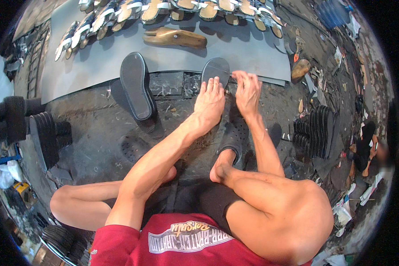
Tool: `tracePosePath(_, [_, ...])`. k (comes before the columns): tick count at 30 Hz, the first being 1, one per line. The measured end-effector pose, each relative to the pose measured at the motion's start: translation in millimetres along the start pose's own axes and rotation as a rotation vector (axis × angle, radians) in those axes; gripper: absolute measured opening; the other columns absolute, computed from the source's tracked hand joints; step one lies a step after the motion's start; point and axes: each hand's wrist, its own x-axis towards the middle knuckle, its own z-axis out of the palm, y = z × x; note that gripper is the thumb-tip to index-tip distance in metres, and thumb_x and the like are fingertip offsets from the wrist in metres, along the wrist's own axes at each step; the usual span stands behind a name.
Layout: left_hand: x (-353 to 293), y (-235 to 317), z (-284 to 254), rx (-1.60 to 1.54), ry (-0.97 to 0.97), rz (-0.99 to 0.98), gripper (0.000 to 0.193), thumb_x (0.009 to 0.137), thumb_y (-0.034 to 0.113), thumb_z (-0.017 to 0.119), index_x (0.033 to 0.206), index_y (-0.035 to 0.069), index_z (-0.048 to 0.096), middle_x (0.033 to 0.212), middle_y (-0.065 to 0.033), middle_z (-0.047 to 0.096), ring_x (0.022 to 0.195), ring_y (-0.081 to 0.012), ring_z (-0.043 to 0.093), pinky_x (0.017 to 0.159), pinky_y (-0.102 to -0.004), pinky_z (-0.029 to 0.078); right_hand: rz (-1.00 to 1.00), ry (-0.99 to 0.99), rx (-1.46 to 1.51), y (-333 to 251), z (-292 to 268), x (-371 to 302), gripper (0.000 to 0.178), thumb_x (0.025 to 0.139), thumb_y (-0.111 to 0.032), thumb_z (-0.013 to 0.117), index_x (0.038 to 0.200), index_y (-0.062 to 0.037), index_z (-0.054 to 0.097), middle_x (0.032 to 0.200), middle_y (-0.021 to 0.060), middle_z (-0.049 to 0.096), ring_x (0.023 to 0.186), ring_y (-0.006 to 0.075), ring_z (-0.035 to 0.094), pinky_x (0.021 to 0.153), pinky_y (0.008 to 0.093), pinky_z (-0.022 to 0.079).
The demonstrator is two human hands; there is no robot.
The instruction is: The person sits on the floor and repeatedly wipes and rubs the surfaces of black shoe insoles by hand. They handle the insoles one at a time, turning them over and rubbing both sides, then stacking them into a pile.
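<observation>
A black shoe sole (pixel 216 67) lies on the dark floor in front of me, its rounded end reaching onto the grey sheet. My left hand (pixel 210 103) rests on it, fingers stretched out flat and covering much of its length. Just to the right, my right hand (pixel 247 91) is raised with fingertips pinched by the sole's edge. A thin thread-like line crosses the sole toward those fingertips; what they pinch is too small to make out. Farther left, a matching black sole (pixel 136 88) with a raised rim lies apart from both hands.
The grey sheet (pixel 93 66) bears a brown wooden shoe last (pixel 175 38) and rows of sandals (pixel 153 9). Stacked black soles stand at right (pixel 317 132) and left (pixel 44 137). Another wooden last (pixel 300 71) lies among scraps. A black clog (pixel 233 139) is on my right foot.
</observation>
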Motion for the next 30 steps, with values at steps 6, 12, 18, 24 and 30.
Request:
tracePosePath(6, [-6,-29,-17,-0.171,0.075,0.079,0.098,0.070,0.027,0.101,0.156,0.007,0.056,0.173,-0.0122,0.048,0.160,-0.0385,0.041,0.128,-0.0643,0.037,-0.189,-0.139,-0.056,-47,-32,-94,0.015,0.102,-0.013,0.070,0.116,-0.0096,0.074,0.105,0.0046,0.073,0.109,0.0275,0.065,0.092,0.0456,0.046])
tracePosePath(12, [19,-26,-34,-0.079,0.029,0.111,0.105,0.062,0.031,0.105,0.152,0.008,0.055,0.144,-0.0137,0.060,0.140,-0.0366,0.054,0.108,-0.0596,0.046,-0.336,-0.291,-0.081,-50,-60,-140,0.021,0.101,-0.019,0.076,0.120,-0.0125,0.074,0.110,0.0004,0.075,0.113,0.0234,0.066,0.095,0.0422,0.046])
tracePosePath(18, [80,-20,-28,0.133,-0.215,0.042,0.119,0.054,0.034,0.110,0.156,0.016,0.050,0.149,-0.0115,0.055,0.146,-0.0337,0.050,0.113,-0.0574,0.040,-0.275,-0.204,0.203,-62,-24,-106,0.027,0.098,-0.013,0.078,0.125,-0.0087,0.075,0.118,0.0029,0.080,0.090,0.0244,0.072,0.082,0.0395,0.050])
tracePosePath(24, [100,-12,-37,0.270,-0.377,0.082,0.116,0.065,0.042,0.106,0.161,0.022,0.045,0.148,-0.0093,0.054,0.141,-0.0327,0.056,0.110,-0.0536,0.039,-0.275,-0.153,0.107,-62,2,-88,0.035,0.100,-0.012,0.078,0.134,-0.0096,0.073,0.120,0.0089,0.081,0.081,0.0261,0.075,0.067,0.0377,0.054])
tracePosePath(30, [94,-15,-40,0.258,-0.358,0.102,0.126,0.060,0.047,0.109,0.163,0.022,0.043,0.147,-0.0085,0.054,0.143,-0.0320,0.055,0.110,-0.0538,0.039,-0.236,-0.199,0.000,-73,2,-91,0.030,0.101,-0.015,0.078,0.130,-0.0107,0.073,0.115,0.0057,0.081,0.076,0.0259,0.075,0.066,0.0378,0.055])
